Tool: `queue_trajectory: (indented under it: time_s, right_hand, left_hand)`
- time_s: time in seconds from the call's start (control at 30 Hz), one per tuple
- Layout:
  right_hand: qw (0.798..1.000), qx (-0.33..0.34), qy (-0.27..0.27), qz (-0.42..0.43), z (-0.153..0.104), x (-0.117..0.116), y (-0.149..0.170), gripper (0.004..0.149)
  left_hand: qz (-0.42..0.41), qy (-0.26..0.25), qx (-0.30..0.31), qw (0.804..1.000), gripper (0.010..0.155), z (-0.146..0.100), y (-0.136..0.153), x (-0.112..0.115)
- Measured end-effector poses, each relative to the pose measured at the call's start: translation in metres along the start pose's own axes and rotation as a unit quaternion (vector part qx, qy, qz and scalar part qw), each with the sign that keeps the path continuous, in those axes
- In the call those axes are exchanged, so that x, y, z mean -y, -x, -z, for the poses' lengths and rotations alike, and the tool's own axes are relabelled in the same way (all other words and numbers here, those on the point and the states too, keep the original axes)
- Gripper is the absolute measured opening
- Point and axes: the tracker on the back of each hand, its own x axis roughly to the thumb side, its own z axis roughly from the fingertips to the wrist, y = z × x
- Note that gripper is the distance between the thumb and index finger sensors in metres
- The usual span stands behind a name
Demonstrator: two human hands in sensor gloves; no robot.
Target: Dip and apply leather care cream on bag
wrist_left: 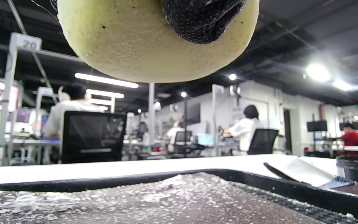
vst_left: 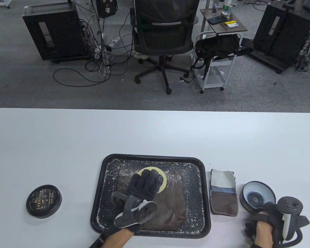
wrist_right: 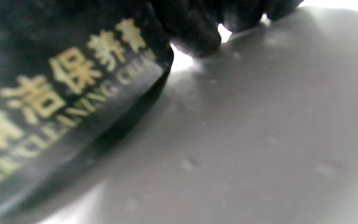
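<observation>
On the white desk [vst_left: 67, 134], a black tray [vst_left: 200, 165] holds the brown leather bag [vst_left: 170, 204]. The left hand [vst_left: 142, 187] grips a yellow sponge [vst_left: 163, 180] over the bag. At the right, the right hand [vst_left: 271, 219] holds the open cream tin [vst_left: 258, 196]. The tin's lid [vst_left: 44, 201] lies far left.

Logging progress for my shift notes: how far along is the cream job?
Done: the black round lid lies off the open cream tin, which the right hand holds. In hand: the left hand presses the yellow round sponge on the brown leather bag in the black tray. Left: covering the rest; cream coverage is unclear.
</observation>
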Motion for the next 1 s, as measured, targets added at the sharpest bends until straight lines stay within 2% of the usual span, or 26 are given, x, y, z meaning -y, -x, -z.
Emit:
queue_trajectory:
  time_s: [0.17, 0.27, 0.37, 0.5, 0.53, 0.67, 0.77, 1.0]
  right_hand:
    - [0.997, 0.023, 0.034, 0.069, -0.006, 0.014, -0.006, 0.062]
    - [0.988, 0.077, 0.071, 0.116, -0.015, 0.027, -0.018, 0.063]
    - [0.977, 0.134, 0.066, 0.154, -0.026, 0.034, -0.032, 0.065]
    - [0.957, 0.179, -0.010, 0.229, -0.038, 0.022, -0.044, 0.069]
    - [0.942, 0.188, -0.042, 0.274, -0.044, 0.014, -0.049, 0.070]
    - [0.911, 0.203, -0.092, 0.347, -0.065, -0.002, -0.064, 0.073]
    - [0.902, 0.231, -0.122, 0.345, -0.087, -0.012, -0.077, 0.083]
    - [0.886, 0.311, -0.195, 0.283, -0.137, -0.044, -0.104, 0.080]
  left_hand:
    - [0.004, 0.001, -0.003, 1.000, 0.057, 0.000, 0.001, 0.000]
    - [0.007, 0.003, -0.004, 1.000, 0.057, -0.001, 0.001, 0.000]
    - [0.009, 0.002, -0.006, 1.000, 0.057, -0.001, 0.001, -0.001]
    - [0.007, -0.002, -0.006, 1.000, 0.057, -0.001, 0.001, -0.001]
    - [0.007, -0.003, -0.005, 1.000, 0.057, -0.002, 0.001, -0.001]
    - [0.004, -0.008, -0.002, 1.000, 0.057, -0.002, 0.000, 0.000]
    - [-0.006, -0.017, 0.003, 1.000, 0.057, -0.003, -0.001, -0.001]
    - [-0.042, -0.038, 0.050, 0.997, 0.057, -0.006, -0.009, -0.002]
